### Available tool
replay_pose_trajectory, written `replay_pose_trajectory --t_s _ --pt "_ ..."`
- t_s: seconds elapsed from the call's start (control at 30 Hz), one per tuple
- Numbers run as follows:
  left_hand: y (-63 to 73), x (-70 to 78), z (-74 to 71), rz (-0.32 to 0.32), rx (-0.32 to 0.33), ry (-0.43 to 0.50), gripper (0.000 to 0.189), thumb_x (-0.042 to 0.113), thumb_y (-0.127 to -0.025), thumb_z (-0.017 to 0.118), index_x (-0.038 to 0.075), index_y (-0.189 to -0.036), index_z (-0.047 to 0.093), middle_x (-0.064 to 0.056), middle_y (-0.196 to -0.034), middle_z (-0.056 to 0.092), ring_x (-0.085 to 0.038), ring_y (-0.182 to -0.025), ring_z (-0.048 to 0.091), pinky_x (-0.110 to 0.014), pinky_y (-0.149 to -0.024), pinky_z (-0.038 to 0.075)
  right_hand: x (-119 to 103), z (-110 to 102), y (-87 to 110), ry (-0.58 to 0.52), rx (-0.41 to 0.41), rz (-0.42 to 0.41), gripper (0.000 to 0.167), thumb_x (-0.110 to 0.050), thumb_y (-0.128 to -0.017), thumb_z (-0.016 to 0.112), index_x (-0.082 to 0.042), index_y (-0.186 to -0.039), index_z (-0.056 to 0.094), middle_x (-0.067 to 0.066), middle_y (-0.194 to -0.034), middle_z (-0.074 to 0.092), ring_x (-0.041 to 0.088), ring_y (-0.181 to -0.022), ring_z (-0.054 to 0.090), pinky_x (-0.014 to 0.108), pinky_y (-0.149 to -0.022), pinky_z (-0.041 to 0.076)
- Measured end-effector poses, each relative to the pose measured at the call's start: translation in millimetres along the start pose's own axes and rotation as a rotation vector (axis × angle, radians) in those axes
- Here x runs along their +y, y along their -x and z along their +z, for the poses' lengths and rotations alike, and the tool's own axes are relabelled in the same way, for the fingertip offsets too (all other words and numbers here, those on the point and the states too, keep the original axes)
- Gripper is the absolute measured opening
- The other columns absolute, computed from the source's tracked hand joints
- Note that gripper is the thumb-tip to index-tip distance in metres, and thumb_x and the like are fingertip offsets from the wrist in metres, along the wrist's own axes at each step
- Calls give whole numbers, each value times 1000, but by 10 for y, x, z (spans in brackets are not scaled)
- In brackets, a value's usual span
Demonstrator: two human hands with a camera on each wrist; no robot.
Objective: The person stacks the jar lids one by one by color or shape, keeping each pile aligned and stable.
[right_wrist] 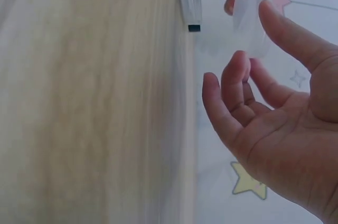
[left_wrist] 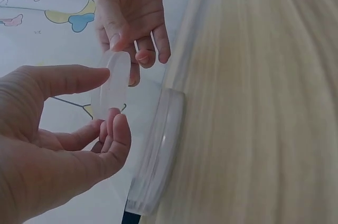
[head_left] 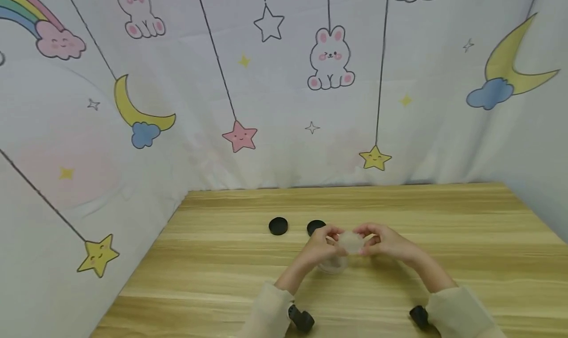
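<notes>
Both hands hold a translucent white disc (head_left: 352, 243) above the table, one hand at each side. My left hand (head_left: 320, 247) pinches its edge between thumb and fingers; in the left wrist view the disc (left_wrist: 112, 87) stands nearly on edge. From the other side, my right hand (head_left: 385, 243) has its thumb and a finger on the rim, with the remaining fingers loosely bent in the right wrist view. Below the left hand a clear round shallow dish (head_left: 334, 265) lies on the table, partly covered by that hand. Whether the disc belongs to the dish I cannot tell.
Two round black lids, a left one (head_left: 278, 226) and a right one (head_left: 315, 225), lie on the wooden table (head_left: 213, 259) beyond the hands. The left hand partly hides the right lid. A patterned white curtain (head_left: 284, 96) hangs behind the table.
</notes>
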State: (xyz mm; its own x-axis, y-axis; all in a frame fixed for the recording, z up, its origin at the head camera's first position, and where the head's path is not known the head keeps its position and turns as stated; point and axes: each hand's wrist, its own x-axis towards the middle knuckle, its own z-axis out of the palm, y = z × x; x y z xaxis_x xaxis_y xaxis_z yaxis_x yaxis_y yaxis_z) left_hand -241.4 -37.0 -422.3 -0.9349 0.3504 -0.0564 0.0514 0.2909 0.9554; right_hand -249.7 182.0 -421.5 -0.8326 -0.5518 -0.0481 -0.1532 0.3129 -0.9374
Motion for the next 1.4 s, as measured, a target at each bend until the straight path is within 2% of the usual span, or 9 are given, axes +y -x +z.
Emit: replay_pose_trajectory --t_s 0.23,0.43,0.73,0.83,0.93,1.07,1.17,1.23,1.4 --pt "47 -70 -32 51 21 32 45 2 -75 75 -1 -119 63 -6 -99 56 -12 -81 51 -21 -70 45 -27 68 -7 28 15 -15 61 -12 -86 74 14 -131 43 24 -117 49 9 -83 62 22 -72 51" --pt "15 -103 -79 106 27 -18 46 1 -74 77 -1 -118 64 -13 -103 59 -13 -81 49 -22 -71 44 -81 140 -28 38 49 -30 60 -8 -84 75 16 -130 43 25 -114 48 11 -81 60 20 -69 51" --pt "42 -203 -249 41 -39 -59 44 1 -74 77 -1 -116 64 -10 -98 56 -13 -76 47 -21 -66 42 -16 316 -109 117 55 -80 51 -6 -83 75 14 -123 50 23 -106 57 16 -88 60 21 -73 50" --pt "56 -218 -263 36 -48 -52 46 0 -73 77 -2 -116 63 -8 -98 56 -13 -75 48 -20 -65 43 -3 366 -102 156 76 -90 50 -6 -83 75 13 -123 51 24 -108 59 24 -96 60 29 -82 52" --pt "60 -219 -261 41 -46 -46 46 -2 -73 78 -3 -117 63 -6 -96 54 -13 -74 47 -20 -64 41 -5 402 -87 182 106 -82 51 -7 -83 76 13 -123 52 27 -116 58 36 -108 58 43 -92 51" --pt "50 -209 -265 74 -47 -78 47 -1 -73 78 -3 -117 63 -8 -96 55 -12 -72 43 -19 -63 38 -15 420 -76 205 133 -62 53 -8 -83 76 11 -126 53 29 -125 55 45 -118 52 56 -98 46" --pt "48 -206 -281 99 -41 -121 46 1 -73 79 -1 -116 64 -12 -100 59 -13 -76 42 -20 -66 38 -8 427 -84 210 148 -61 53 -9 -83 76 10 -127 53 29 -125 55 47 -119 50 57 -97 46" --pt "53 -209 -293 108 -29 -155 45 3 -73 80 0 -116 65 -13 -105 61 -15 -84 46 -23 -74 40 0 437 -93 201 153 -65 53 -9 -83 75 10 -127 53 29 -125 55 47 -119 50 56 -96 47" --pt "84 -249 -326 108 -14 -202 44 6 -75 79 2 -116 66 -15 -117 59 -24 -105 52 -41 -92 46 19 495 -113 166 158 -69 51 -7 -84 74 10 -127 53 30 -125 50 47 -119 48 51 -93 51"
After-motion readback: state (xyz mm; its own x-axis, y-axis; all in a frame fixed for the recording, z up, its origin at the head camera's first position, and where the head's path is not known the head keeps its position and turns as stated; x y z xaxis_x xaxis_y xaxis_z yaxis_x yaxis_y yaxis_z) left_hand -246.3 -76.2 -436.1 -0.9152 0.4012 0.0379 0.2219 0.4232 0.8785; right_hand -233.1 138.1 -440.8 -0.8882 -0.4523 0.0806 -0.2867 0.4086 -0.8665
